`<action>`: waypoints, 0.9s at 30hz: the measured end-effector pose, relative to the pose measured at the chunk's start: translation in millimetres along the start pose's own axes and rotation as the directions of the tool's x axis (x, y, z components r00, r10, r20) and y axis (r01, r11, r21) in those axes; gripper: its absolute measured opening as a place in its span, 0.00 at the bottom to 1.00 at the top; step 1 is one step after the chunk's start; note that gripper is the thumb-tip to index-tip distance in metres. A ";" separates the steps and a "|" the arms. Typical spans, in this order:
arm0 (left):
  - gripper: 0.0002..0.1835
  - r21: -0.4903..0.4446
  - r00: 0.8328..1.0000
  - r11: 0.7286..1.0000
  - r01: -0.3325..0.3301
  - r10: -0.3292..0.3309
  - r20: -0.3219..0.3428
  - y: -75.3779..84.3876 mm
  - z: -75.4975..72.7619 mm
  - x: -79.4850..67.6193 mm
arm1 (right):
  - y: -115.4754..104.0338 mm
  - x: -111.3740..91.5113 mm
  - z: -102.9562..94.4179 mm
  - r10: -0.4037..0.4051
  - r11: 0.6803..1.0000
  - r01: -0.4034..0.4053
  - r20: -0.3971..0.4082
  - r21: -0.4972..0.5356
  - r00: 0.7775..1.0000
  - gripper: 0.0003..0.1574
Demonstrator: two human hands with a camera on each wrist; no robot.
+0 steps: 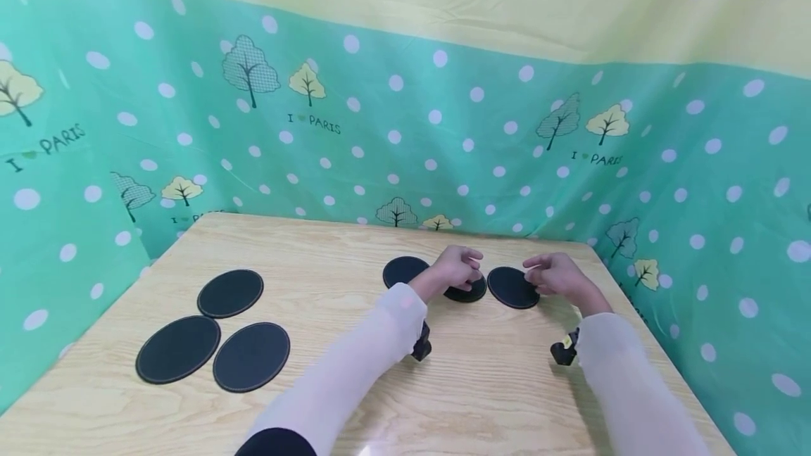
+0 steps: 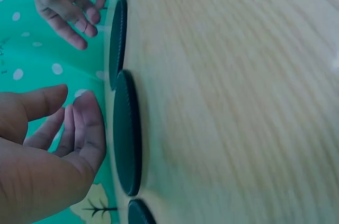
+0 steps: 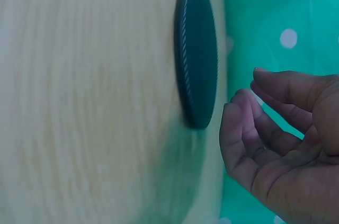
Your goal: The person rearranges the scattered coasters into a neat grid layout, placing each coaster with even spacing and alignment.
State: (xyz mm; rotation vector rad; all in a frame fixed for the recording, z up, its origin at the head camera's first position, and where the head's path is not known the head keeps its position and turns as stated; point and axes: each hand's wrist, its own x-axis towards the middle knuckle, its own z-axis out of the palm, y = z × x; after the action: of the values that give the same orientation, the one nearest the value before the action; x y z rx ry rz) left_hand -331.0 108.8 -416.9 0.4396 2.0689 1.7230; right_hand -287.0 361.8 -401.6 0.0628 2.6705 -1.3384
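Three black round coasters with stitched edges lie in a row at the back of the table. In the head view my left hand (image 1: 456, 267) is over the middle coaster (image 1: 467, 294), partly hiding it. The left coaster (image 1: 403, 269) of the row is partly behind my left wrist. At the right end lies another coaster (image 1: 509, 288), with my right hand (image 1: 559, 277) beside its right edge. Both wrist views show nothing between the fingers: the left hand (image 2: 58, 150) and right hand (image 3: 286, 144) are loosely bent, thumbs apart from fingertips.
Three more black coasters lie grouped at the left of the wooden table (image 1: 342, 385): a back one (image 1: 230, 293), a front-left one (image 1: 178, 349) and a front-right one (image 1: 251, 357). A green and yellow patterned curtain (image 1: 380, 118) stands behind the table and along its sides.
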 end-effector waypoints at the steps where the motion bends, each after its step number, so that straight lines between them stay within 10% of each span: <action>1: 0.25 0.009 1.000 1.000 -0.001 0.001 -0.002 0.3 -3.5 -2.4 | -2.8 0.9 2.6 -0.005 1.000 0.005 0.002 0.002 1.000 0.26; 27: 0.24 0.208 0.999 0.978 -0.002 0.013 -0.050 5.4 -104.7 -59.3 | -71.5 22.2 67.3 -0.177 0.984 0.174 0.098 0.038 0.979 0.25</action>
State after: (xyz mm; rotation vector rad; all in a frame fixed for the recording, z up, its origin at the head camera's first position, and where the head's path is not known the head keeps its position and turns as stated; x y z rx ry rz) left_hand -332.0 -8.5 -389.2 0.4706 2.2980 1.5430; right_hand -308.5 264.4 -388.0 -0.2373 2.6228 -1.3903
